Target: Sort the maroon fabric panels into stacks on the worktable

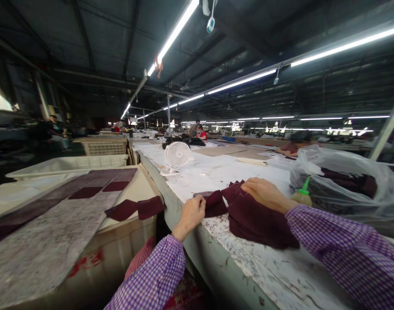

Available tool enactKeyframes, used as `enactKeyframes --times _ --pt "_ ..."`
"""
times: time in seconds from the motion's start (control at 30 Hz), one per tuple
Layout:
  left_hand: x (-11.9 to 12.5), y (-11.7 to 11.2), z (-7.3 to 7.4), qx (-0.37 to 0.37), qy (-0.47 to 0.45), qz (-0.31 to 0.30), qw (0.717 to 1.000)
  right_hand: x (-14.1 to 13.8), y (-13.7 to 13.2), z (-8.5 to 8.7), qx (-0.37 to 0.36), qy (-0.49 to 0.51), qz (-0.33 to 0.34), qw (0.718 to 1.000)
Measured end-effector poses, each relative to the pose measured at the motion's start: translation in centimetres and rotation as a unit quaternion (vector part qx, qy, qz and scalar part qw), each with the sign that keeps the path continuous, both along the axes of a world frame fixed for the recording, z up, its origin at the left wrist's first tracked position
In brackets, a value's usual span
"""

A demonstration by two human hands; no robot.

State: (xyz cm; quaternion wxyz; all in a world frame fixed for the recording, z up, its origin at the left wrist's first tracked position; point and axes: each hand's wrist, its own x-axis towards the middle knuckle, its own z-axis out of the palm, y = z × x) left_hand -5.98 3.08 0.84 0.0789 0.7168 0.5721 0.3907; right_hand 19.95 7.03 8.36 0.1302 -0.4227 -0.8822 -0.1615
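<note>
My left hand (192, 214) is at the table's near edge, fingers pinched on the edge of a small maroon fabric piece (216, 205). My right hand (264, 193) is closed over the top of a stack of maroon fabric pieces (259, 221); its fingertips press on the cloth and are partly hidden. The two lots of fabric lie close together on the white tabletop (251, 267). To the left, more maroon pieces (134, 209) hang over the rim of a cream plastic bin.
A white fan (177, 154) stands on the table ahead. On the right are a green-tipped bottle (303, 193) and a clear plastic bag (345, 185) with dark cloth inside. At left, a speckled board (48, 241) bearing maroon strips lies across the cream bin (119, 249). People work farther off.
</note>
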Motion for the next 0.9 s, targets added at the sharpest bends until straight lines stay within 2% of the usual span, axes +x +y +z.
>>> enactKeyframes --times 0.07,0.13,0.2,0.27,0.4,0.5,0.57,0.63,0.77,0.83,0.9 --pt "-0.1 0.5 -0.1 -0.004 -0.049 0.006 0.999 -2.9 -0.9 0.0 -0.015 0.003 0.104 0.995" --pt "-0.1 0.9 -0.2 -0.003 -0.105 0.008 0.994 -5.5 -1.3 -0.3 -0.063 -0.044 0.148 0.986" --pt "-0.4 1.3 -0.4 -0.003 -0.172 0.013 0.985 -7.6 -1.0 -1.1 -0.097 -0.092 0.132 0.982" --pt "-1.2 1.9 -0.5 -0.003 -0.250 0.026 0.968 -8.8 -0.3 -2.2 -0.100 -0.103 0.099 0.985" --pt "-3.8 3.5 -0.6 -0.010 -0.393 0.056 0.918 -9.8 1.1 -4.3 -0.091 -0.091 0.064 0.990" --pt "-5.1 4.2 -0.7 -0.013 -0.451 0.061 0.891 -9.9 1.6 -4.4 -0.099 -0.085 0.066 0.989" --pt "-5.3 4.2 -0.8 -0.005 -0.463 0.056 0.885 -9.8 1.7 -3.8 -0.105 -0.078 0.067 0.989" --pt "-5.3 3.8 -0.7 0.014 -0.453 0.043 0.891 -9.8 1.6 -2.8 -0.098 -0.061 0.062 0.991" --pt "-4.6 2.6 0.7 0.057 -0.363 -0.007 0.930 -10.5 0.5 -0.5 -0.004 0.028 0.028 0.999" --pt "-3.9 2.0 1.6 0.070 -0.304 -0.034 0.950 -11.3 -0.3 0.1 0.059 0.055 0.080 0.993" --pt "-3.1 1.3 2.3 0.080 -0.262 -0.049 0.960 -12.1 -0.7 0.3 0.090 0.046 0.144 0.984"
